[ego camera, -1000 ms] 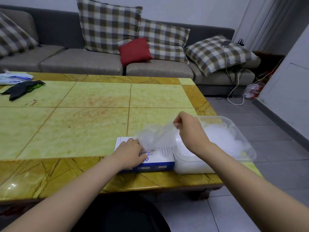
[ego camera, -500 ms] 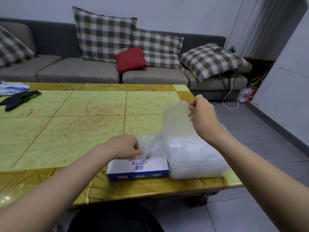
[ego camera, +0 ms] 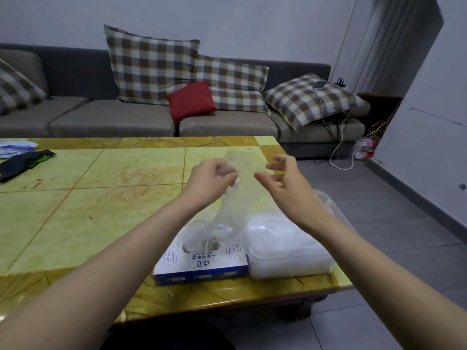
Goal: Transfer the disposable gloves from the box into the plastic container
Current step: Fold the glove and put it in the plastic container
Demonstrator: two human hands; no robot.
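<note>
Above the near right corner of the table (ego camera: 101, 210), we pinch a clear disposable glove (ego camera: 237, 198) in our left hand (ego camera: 211, 179); it hangs down to the slot of the blue-and-white box (ego camera: 202, 267). Our right hand (ego camera: 285, 183) hovers just beside it, fingers loosely spread, holding nothing we can make out. The plastic container (ego camera: 290, 270), heaped with gloves, sits against the box's right side.

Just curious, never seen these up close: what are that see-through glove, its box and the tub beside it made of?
Glove: thin clear plastic film, apparently; the table shows through and it hangs limp. Box: probably printed cardboard, matte white and blue, crisp edges. Tub: translucent, frosted-looking plastic holding its shape.
</note>
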